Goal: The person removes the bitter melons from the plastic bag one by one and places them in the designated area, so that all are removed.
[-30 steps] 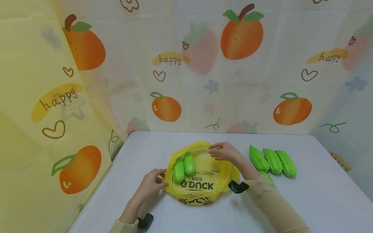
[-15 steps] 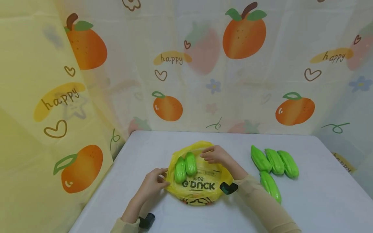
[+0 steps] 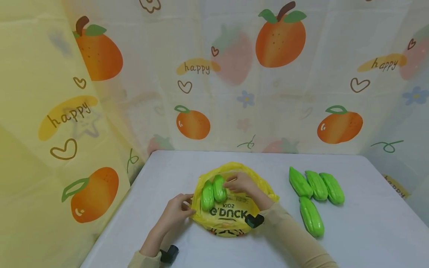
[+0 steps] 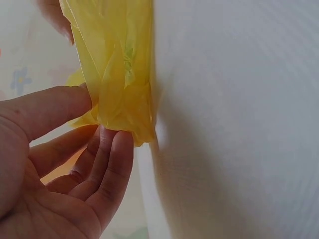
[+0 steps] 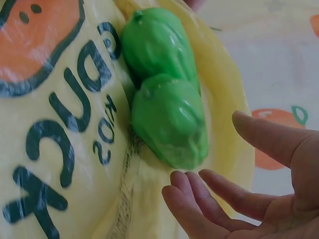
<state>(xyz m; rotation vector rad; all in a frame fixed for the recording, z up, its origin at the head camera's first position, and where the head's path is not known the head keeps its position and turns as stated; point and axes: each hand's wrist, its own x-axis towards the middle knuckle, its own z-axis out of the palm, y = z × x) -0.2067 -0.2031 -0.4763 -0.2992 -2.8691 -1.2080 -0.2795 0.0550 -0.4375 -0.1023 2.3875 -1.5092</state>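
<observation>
A yellow plastic bag (image 3: 241, 219) with black lettering lies on the white table, its mouth spread wide. Two glossy green, ridged toy vegetables (image 3: 219, 188) lie side by side in it, toward its left. My left hand (image 3: 175, 209) holds the bag's left edge, the thumb on one side and fingers on the other in the left wrist view. Over the bag is my right hand (image 3: 242, 183), its fingers loosely bent and its fingertips (image 5: 178, 177) close to the lower end of the nearer vegetable. No grip shows there; thumb and fingers stand apart.
Right of the bag lie several more green toy vegetables: three in a row (image 3: 316, 185) and one (image 3: 311, 217) in front. A fruit-patterned curtain (image 3: 285, 100) hangs behind the table (image 3: 368, 223) and along its sides.
My right hand has moved left and slightly down, from the bag's right rim to beside the two vegetables inside. The left hand keeps its place at the bag's edge.
</observation>
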